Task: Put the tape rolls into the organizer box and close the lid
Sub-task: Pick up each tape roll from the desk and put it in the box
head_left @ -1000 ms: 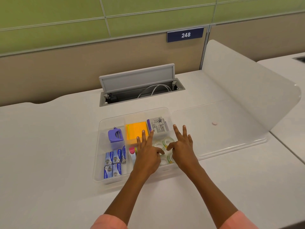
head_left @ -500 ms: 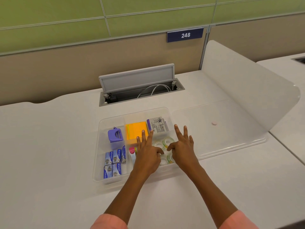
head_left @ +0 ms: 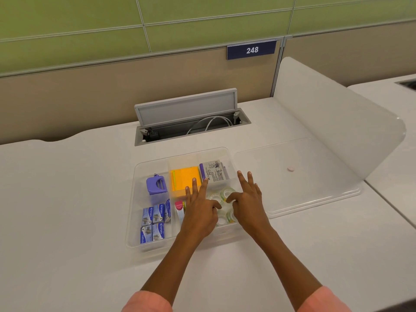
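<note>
White desk (head_left: 67, 221), green wall panels (head_left: 90, 16), sign 248 (head_left: 251, 50).

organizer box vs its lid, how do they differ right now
The organizer box is deep, divided into compartments and full of supplies; the lid is a flat, undivided sheet with nothing on it. Both hands reach into the box; neither touches the lid, which lies to its right. Both are clear plastic and rest on the desk.
</note>
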`<state>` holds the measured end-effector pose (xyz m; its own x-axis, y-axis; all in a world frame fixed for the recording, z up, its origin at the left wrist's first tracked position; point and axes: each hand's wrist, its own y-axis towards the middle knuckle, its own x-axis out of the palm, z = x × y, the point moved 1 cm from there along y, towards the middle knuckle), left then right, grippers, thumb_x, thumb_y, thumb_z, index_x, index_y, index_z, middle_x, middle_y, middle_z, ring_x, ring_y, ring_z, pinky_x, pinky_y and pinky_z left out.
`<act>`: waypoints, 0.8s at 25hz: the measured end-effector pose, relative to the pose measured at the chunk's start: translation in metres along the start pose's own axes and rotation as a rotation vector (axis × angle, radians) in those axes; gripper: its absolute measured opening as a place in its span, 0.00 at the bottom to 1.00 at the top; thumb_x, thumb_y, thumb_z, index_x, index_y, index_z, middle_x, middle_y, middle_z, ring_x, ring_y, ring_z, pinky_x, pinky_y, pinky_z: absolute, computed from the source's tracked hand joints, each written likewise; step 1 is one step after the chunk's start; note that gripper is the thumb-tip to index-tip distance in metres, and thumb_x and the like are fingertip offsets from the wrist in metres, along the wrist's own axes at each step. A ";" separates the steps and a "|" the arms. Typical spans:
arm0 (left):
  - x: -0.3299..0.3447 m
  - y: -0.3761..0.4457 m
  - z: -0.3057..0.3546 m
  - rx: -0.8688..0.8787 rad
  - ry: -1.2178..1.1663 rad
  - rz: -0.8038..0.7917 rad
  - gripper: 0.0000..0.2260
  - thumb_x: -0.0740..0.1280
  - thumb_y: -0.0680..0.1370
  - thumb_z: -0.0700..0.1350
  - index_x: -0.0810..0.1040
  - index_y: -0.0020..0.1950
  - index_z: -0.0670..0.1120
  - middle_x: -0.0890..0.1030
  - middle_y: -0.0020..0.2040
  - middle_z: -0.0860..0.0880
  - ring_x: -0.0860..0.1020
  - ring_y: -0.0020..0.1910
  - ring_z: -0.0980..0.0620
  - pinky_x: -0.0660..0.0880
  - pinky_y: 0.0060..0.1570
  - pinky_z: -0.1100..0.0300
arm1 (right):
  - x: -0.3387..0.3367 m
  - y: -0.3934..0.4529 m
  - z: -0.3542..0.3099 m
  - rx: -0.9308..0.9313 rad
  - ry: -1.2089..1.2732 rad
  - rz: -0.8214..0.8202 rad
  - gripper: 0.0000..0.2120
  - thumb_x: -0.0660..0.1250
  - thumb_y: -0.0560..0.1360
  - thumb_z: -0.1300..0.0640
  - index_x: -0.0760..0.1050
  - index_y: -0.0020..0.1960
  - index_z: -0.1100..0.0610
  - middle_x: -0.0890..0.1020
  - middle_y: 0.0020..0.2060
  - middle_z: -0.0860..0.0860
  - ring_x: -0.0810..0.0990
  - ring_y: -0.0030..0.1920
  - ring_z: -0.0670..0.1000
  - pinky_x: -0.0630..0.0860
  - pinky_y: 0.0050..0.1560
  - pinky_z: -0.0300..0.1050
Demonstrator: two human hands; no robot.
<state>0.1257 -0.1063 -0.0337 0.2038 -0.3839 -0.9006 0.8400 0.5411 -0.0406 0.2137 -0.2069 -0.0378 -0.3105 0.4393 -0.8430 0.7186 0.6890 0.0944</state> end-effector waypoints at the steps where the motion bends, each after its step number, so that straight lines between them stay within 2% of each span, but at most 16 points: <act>1: 0.000 0.000 0.000 0.007 -0.004 0.002 0.09 0.62 0.77 0.47 0.81 0.52 0.52 0.46 0.78 0.51 0.37 0.75 0.46 0.40 0.75 0.44 | -0.002 -0.003 0.000 0.011 0.077 0.018 0.08 0.64 0.75 0.64 0.80 0.50 0.56 0.56 0.76 0.55 0.47 0.77 0.56 0.50 0.76 0.55; 4: -0.001 -0.001 -0.001 0.040 -0.013 0.018 0.10 0.61 0.77 0.45 0.82 0.50 0.51 0.48 0.78 0.50 0.38 0.75 0.45 0.39 0.75 0.45 | -0.014 -0.009 0.002 0.055 0.301 0.164 0.11 0.63 0.76 0.62 0.75 0.57 0.56 0.67 0.71 0.57 0.65 0.72 0.56 0.66 0.69 0.54; 7: -0.001 -0.001 -0.003 0.045 -0.018 0.045 0.10 0.60 0.77 0.43 0.81 0.50 0.51 0.50 0.77 0.49 0.39 0.76 0.45 0.38 0.75 0.46 | -0.025 -0.014 0.019 0.118 0.274 0.341 0.13 0.62 0.74 0.67 0.74 0.56 0.57 0.76 0.57 0.56 0.75 0.59 0.57 0.72 0.55 0.48; 9: 0.000 -0.002 -0.004 0.063 0.004 0.068 0.10 0.59 0.77 0.42 0.79 0.52 0.50 0.52 0.77 0.48 0.40 0.76 0.44 0.38 0.74 0.47 | -0.027 -0.020 0.033 0.208 0.210 0.318 0.13 0.62 0.73 0.68 0.74 0.56 0.59 0.76 0.52 0.57 0.75 0.54 0.58 0.72 0.50 0.47; 11: 0.000 -0.002 -0.005 0.078 0.016 0.100 0.09 0.59 0.77 0.43 0.75 0.55 0.50 0.56 0.76 0.46 0.42 0.76 0.44 0.38 0.74 0.47 | -0.024 -0.026 0.043 0.260 0.094 0.184 0.13 0.66 0.73 0.63 0.74 0.57 0.60 0.76 0.52 0.57 0.75 0.54 0.58 0.73 0.52 0.49; 13: 0.000 -0.002 -0.004 0.085 -0.011 0.137 0.11 0.57 0.78 0.45 0.71 0.60 0.49 0.58 0.76 0.46 0.44 0.76 0.45 0.39 0.74 0.48 | -0.021 -0.029 0.047 0.274 -0.017 0.087 0.11 0.68 0.73 0.60 0.76 0.53 0.62 0.78 0.49 0.58 0.76 0.52 0.59 0.74 0.52 0.53; 16: -0.005 -0.005 -0.003 0.089 -0.099 0.197 0.15 0.56 0.79 0.49 0.67 0.66 0.49 0.60 0.75 0.46 0.47 0.76 0.46 0.40 0.75 0.49 | -0.029 -0.025 0.041 0.295 -0.110 0.060 0.06 0.64 0.72 0.62 0.77 0.44 0.65 0.81 0.43 0.59 0.78 0.45 0.61 0.77 0.44 0.53; 20: -0.014 -0.007 -0.012 0.113 -0.157 0.224 0.18 0.56 0.79 0.51 0.64 0.69 0.49 0.59 0.75 0.46 0.47 0.76 0.47 0.41 0.75 0.51 | -0.041 -0.024 0.029 0.318 -0.172 0.097 0.06 0.65 0.70 0.63 0.76 0.44 0.66 0.80 0.44 0.59 0.77 0.45 0.61 0.74 0.43 0.51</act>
<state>0.1106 -0.0959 -0.0260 0.4584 -0.3804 -0.8032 0.8142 0.5421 0.2079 0.2274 -0.2581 -0.0206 -0.1415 0.3715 -0.9176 0.9054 0.4233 0.0318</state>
